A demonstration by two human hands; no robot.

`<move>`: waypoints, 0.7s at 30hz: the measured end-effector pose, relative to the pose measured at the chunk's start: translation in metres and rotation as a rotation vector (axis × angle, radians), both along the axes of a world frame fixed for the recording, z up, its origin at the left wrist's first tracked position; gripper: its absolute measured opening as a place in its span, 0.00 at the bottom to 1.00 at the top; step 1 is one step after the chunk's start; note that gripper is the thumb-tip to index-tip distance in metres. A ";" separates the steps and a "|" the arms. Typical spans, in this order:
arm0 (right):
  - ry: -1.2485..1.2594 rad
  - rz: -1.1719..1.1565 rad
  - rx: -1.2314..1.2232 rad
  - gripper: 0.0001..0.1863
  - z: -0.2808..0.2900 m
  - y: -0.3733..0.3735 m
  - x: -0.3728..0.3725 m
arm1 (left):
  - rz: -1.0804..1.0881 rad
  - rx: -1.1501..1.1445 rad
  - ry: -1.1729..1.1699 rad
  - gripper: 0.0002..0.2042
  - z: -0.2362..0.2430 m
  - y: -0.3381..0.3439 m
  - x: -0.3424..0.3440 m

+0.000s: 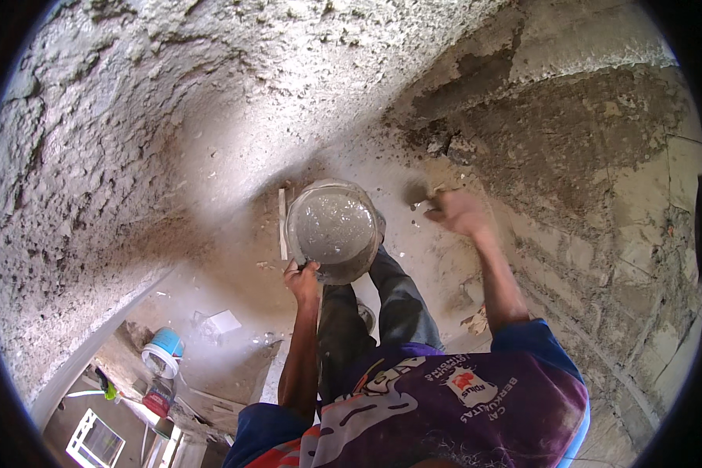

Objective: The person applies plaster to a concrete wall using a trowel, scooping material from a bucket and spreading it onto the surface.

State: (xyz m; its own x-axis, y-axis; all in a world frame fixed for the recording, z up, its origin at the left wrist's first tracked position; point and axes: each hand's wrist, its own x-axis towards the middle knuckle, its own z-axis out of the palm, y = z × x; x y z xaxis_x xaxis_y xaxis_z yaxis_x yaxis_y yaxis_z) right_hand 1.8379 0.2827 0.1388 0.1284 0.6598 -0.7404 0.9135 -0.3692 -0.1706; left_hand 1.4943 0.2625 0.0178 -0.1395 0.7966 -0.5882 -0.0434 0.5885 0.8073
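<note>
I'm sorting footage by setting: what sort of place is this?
Probably a building site or a room under renovation: the wall at upper left is rough and grey like raw plaster, the left hand grips a grey-smeared basin, and a blue-and-white bucket sits at lower left.

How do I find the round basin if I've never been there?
Start at the purple shirt, bottom middle, and follow the dark trousers upward. Where they disappear, the left grip holds a round grey basin. Unlike the straight pale strip beside it, it's wide and circular, white-specked inside.
</note>
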 end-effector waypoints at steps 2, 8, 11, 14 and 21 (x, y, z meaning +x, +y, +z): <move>0.017 0.137 -0.023 0.15 -0.053 -0.003 -0.040 | -0.043 0.002 0.033 0.12 0.011 0.007 0.010; 0.139 0.176 0.063 0.13 -0.129 -0.020 -0.111 | -0.036 0.004 -0.001 0.16 0.001 0.012 0.022; 0.139 0.137 0.024 0.15 -0.096 -0.029 -0.094 | -0.004 0.003 -0.058 0.17 -0.004 0.008 0.020; 0.174 0.050 0.158 0.16 -0.086 -0.043 -0.084 | 0.003 -0.039 -0.065 0.18 0.003 0.012 0.022; 1.076 -0.737 -0.154 0.11 -0.122 -0.006 -0.018 | 0.071 -0.011 -0.050 0.19 -0.012 0.005 0.008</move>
